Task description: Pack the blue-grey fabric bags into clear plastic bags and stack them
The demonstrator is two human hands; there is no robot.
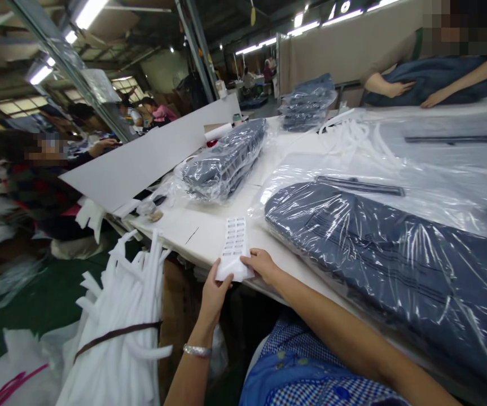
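Observation:
A white sheet of barcode labels (235, 248) lies at the near edge of the white table (201, 228). My left hand (214, 293) pinches the sheet's lower left corner. My right hand (260, 264) presses its fingertips on the sheet's lower right edge. Just right of my hands lies a dark blue folded garment in a clear plastic bag (395, 254), stretching toward the right.
A second bagged dark garment (226, 160) lies farther back, and a stack of bagged garments (308, 101) stands beyond it. A grey board (150, 152) leans at left. White foam strips (128, 316) hang at lower left. Other people work at left and top right.

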